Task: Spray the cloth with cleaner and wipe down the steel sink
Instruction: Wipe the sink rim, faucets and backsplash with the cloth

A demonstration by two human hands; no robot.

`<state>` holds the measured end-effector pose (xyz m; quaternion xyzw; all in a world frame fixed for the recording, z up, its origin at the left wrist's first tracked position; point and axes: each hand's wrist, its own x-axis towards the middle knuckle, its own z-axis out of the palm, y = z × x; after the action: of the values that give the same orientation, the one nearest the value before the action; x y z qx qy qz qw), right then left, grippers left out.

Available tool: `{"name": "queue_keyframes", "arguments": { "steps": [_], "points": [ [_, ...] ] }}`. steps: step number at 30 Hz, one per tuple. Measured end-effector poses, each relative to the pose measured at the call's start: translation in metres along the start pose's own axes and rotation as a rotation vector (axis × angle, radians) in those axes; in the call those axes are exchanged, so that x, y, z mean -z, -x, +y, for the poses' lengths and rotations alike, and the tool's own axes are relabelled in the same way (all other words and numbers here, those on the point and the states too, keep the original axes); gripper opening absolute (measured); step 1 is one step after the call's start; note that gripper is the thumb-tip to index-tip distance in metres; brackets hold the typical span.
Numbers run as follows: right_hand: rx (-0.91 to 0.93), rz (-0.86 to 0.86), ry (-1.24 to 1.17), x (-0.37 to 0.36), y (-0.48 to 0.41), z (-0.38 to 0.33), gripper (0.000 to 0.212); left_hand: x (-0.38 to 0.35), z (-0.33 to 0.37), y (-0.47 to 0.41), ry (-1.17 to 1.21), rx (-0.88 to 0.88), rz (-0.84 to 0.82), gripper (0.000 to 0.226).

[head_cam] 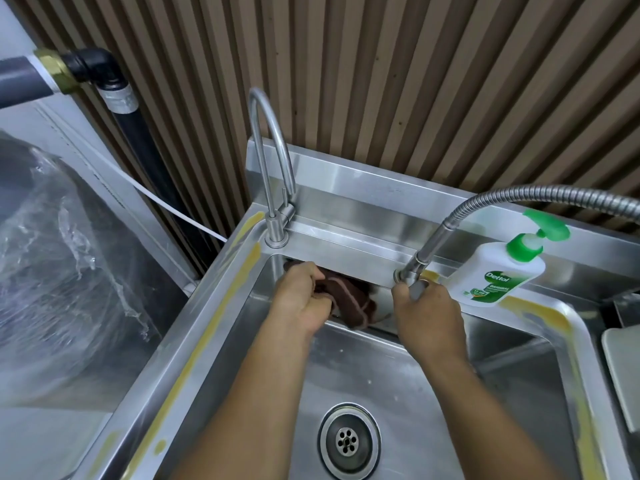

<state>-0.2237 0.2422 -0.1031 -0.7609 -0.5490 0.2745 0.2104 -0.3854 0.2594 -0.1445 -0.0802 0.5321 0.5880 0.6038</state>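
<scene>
A dark brown cloth [349, 301] with pale stripes is bunched against the back wall of the steel sink [214, 327]. My left hand [303, 299] grips its left end, just below the sink's rear ledge. My right hand [427, 315] is closed around the head of the flexible metal hose tap [415, 268], whose ribbed hose arcs in from the right. Part of the cloth is hidden under the ledge and behind my left hand. No spray bottle is in view.
A curved steel faucet [273, 188] stands at the sink's back left corner. A white and green Dettol pump bottle [502, 271] lies on the rim at right. The drain [348, 441] is below my forearms. Plastic-wrapped equipment [59, 258] stands left, a white object [623, 372] right.
</scene>
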Motion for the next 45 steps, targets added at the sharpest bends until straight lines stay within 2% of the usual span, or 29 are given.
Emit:
{"name": "queue_keyframes", "arguments": {
  "steps": [4,9,13,17,20,23,28,31,33,34,35,37,39,41,43,45],
  "points": [
    [0.013,0.009,-0.021,-0.003,0.0,0.0,0.02,-0.006,-0.032,-0.019,-0.027,0.08,0.043,0.024],
    [0.014,0.01,-0.011,-0.002,0.0,0.0,0.02,-0.016,-0.044,-0.009,-0.18,0.218,-0.12,0.023],
    [0.009,0.005,0.004,-0.001,0.001,-0.001,0.024,-0.007,-0.004,0.005,-0.133,0.16,-0.189,0.021],
    [0.009,0.007,0.006,-0.002,0.001,-0.001,0.021,0.014,0.038,0.01,0.053,0.041,-0.091,0.02],
    [0.008,0.0,-0.003,-0.001,0.003,-0.003,0.019,0.026,0.024,-0.013,0.119,0.082,0.035,0.025],
    [0.012,-0.01,-0.008,0.002,0.006,-0.005,0.019,0.031,-0.008,-0.039,0.052,0.067,0.093,0.025],
    [0.001,-0.004,0.021,0.002,0.005,-0.006,0.016,0.015,0.021,-0.013,-0.026,-0.027,0.012,0.021],
    [-0.014,-0.012,-0.005,-0.001,0.005,-0.004,0.016,0.019,0.053,0.036,0.037,-0.053,-0.087,0.024],
    [-0.021,0.064,-0.089,-0.007,0.011,-0.002,0.025,0.031,0.073,0.072,0.185,-0.096,-0.218,0.028],
    [-0.016,0.174,-0.178,-0.01,0.019,-0.003,0.036,0.038,0.083,0.084,0.237,-0.129,-0.26,0.04],
    [0.002,0.315,-0.273,-0.012,0.029,-0.006,0.046,0.044,0.094,0.093,0.284,-0.173,-0.274,0.047],
    [0.126,0.527,-0.412,-0.017,0.054,-0.019,0.048,0.051,0.115,0.103,0.297,-0.371,-0.193,0.035],
    [0.316,0.541,-0.436,-0.028,0.07,-0.032,0.043,0.044,0.131,0.102,0.093,-0.599,-0.036,0.025],
    [0.468,0.419,-0.34,-0.045,0.067,-0.046,0.045,0.036,0.139,0.081,-0.392,-0.809,0.066,0.037],
    [0.539,0.244,-0.142,-0.065,0.05,-0.056,0.056,0.034,0.138,0.043,-0.907,-0.936,-0.011,0.057],
    [0.602,0.105,0.141,-0.083,0.028,-0.06,0.077,0.039,0.13,0.006,-1.427,-0.864,-0.117,0.07]
  ]
}}
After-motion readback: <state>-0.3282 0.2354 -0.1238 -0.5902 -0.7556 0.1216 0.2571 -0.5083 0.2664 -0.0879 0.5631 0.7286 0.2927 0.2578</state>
